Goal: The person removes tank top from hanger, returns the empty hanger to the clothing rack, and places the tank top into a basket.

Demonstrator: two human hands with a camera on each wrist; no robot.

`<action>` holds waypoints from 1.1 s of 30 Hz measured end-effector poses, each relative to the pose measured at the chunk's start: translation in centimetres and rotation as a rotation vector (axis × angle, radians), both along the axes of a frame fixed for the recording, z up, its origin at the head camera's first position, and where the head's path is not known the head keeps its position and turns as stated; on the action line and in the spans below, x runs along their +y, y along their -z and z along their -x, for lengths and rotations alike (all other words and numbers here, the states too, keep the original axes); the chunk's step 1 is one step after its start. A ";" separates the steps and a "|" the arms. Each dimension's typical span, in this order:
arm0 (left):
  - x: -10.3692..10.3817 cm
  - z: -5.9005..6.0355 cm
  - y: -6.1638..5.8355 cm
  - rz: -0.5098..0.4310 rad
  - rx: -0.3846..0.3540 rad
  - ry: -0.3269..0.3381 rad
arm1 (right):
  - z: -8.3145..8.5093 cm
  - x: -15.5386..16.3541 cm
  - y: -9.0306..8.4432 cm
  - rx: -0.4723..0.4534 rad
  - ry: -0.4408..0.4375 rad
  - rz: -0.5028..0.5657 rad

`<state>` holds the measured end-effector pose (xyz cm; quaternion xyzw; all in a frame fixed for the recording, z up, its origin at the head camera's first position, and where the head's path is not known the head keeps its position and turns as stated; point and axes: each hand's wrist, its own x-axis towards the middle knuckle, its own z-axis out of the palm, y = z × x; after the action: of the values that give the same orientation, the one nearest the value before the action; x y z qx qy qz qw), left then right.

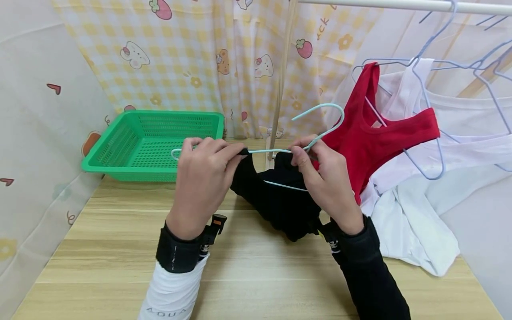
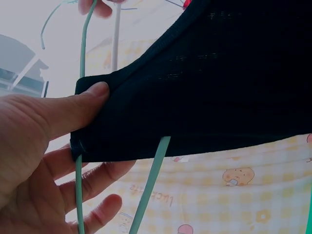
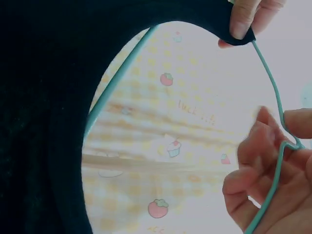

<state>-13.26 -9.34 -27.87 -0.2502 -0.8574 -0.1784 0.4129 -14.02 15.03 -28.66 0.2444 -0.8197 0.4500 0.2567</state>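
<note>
While in left hand [image 1: 202, 178], black garment [image 1: 280, 206] outside green basket [image 1: 132, 174]

At the left rear of the pale wood-grain tabletop [image 1: 248, 280] sits a rectangular green plastic basket [image 1: 132, 174] with perforated walls, in front of a yellow-and-white checked fabric curtain [image 1: 180, 58] printed with strawberries, flowers and small cartoon figures. A slim beige upright post [image 1: 284, 71] stands to the basket's right, and a white rail [image 1: 384, 5] crosses the top right, where a red sleeveless top [image 1: 364, 142] hangs on a light blue wire hanger [image 1: 444, 29], with white cloth garments [image 1: 416, 226] beside and behind it. Off-white fabric [image 1: 32, 129] patterned with red hearts covers the left side
</note>
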 end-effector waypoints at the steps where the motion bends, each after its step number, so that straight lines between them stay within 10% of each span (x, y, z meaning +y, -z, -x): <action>1: 0.0 0.0 0.0 -0.002 0.000 0.001 | 0.0 0.0 0.0 0.004 0.011 0.003; 14: -2.2 0.1 -0.6 -0.099 -0.078 -0.015 | 0.8 0.3 0.2 0.016 0.034 0.031; 33: -5.7 -1.1 -2.0 -0.521 -0.298 0.224 | 1.3 3.4 -0.8 -0.050 0.068 0.251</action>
<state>-12.19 -15.03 -25.89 -0.2000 -0.8010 -0.4709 0.3108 -15.35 18.44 -27.89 0.1711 -0.7711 0.5459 0.2796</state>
